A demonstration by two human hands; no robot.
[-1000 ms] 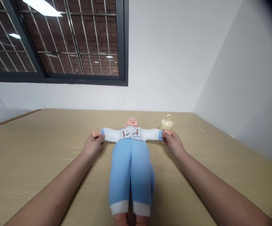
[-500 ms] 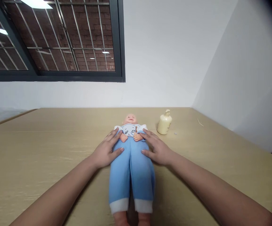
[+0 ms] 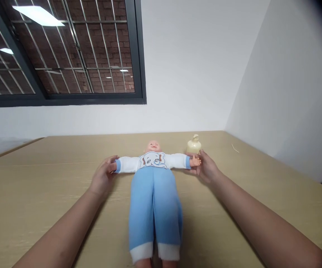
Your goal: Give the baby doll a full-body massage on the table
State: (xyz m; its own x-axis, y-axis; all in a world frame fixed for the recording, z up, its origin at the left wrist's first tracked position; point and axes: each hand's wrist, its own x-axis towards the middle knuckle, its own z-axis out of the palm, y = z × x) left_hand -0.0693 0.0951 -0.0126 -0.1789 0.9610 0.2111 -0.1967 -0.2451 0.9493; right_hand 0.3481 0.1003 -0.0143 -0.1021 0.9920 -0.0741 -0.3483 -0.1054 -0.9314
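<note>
A baby doll (image 3: 155, 208) lies on its back on the table, head away from me, in blue trousers and a white top with an elephant print. Both its arms are stretched straight out sideways. My left hand (image 3: 104, 175) is closed around the doll's hand on the left, just past the blue cuff. On the other side, my right hand (image 3: 207, 168) cups the doll's other hand from outside and below, the small fingers showing above mine. Just behind my right hand stands a cream pump bottle (image 3: 194, 144), its lower part hidden.
The wooden table (image 3: 66, 208) reaches back to a white wall (image 3: 191, 74). A barred window (image 3: 77, 56) with a dark frame is at upper left. A thin pale strand (image 3: 235, 148) lies on the table at right.
My hands have moved outward from the doll's sides and now hold its hands. The doll's arms, bent over its belly before, are spread wide. The view has tilted up slightly.
</note>
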